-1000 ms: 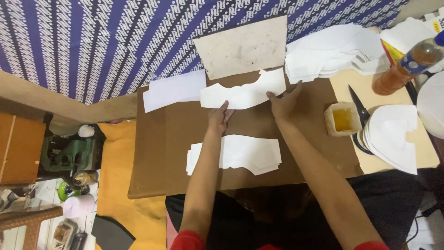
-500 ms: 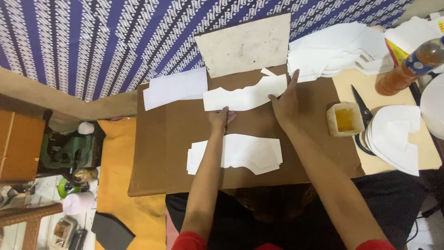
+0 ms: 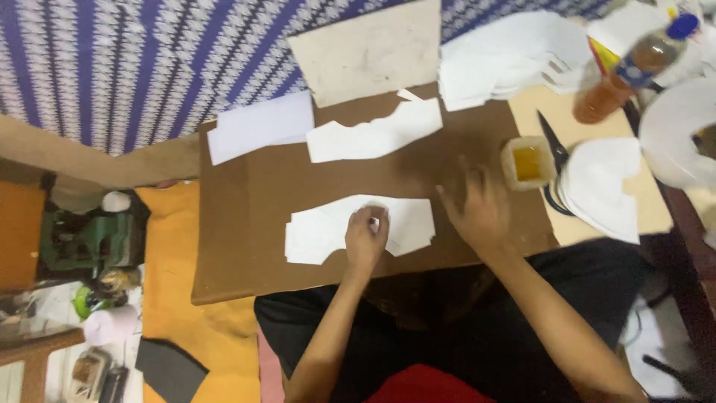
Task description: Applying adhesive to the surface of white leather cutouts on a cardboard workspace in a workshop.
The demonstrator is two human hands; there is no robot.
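Left hand (image 3: 365,237) pinches top sheet of near white cut-paper stack (image 3: 328,231) on brown board (image 3: 246,224), fingers curled. Right hand (image 3: 477,213) hovers just right of stack, fingers spread, blurred, holding nothing. Best peel single sheet slowly, steady stack underneath. Glue cup (image 3: 528,163) stands near, right.

My right hand (image 3: 477,213) is motion-blurred; I cannot tell whether its fingers touch the worktop (image 3: 261,216). My left hand (image 3: 365,239) covers the middle of the white cut-out stack (image 3: 313,231). Bottle (image 3: 634,67) and white bowl (image 3: 682,130) are cut by the frame edges. Contents of the small yellow cup (image 3: 528,162) are unreadable.
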